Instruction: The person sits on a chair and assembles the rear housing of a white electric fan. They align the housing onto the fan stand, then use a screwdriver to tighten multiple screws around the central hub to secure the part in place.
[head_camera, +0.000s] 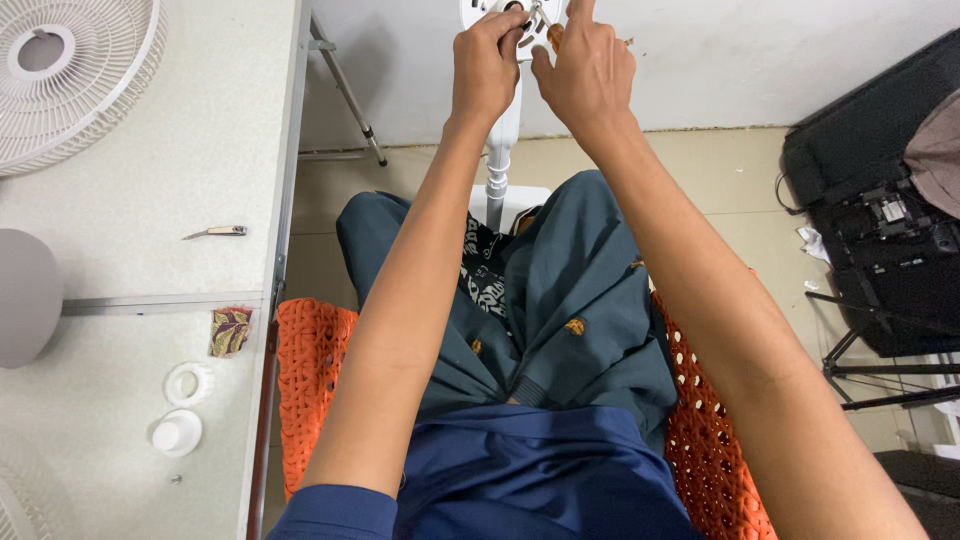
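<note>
Reaching up from an orange woven chair (310, 370), both hands meet at a white fan motor head (500, 12) on its white pole (500, 150), at the top edge of view. The left hand (487, 65) pinches its fingers on the head. The right hand (585, 70) grips an orange-handled screwdriver (553, 36). A fan grille (70, 80) lies on the table (150, 170) at left.
</note>
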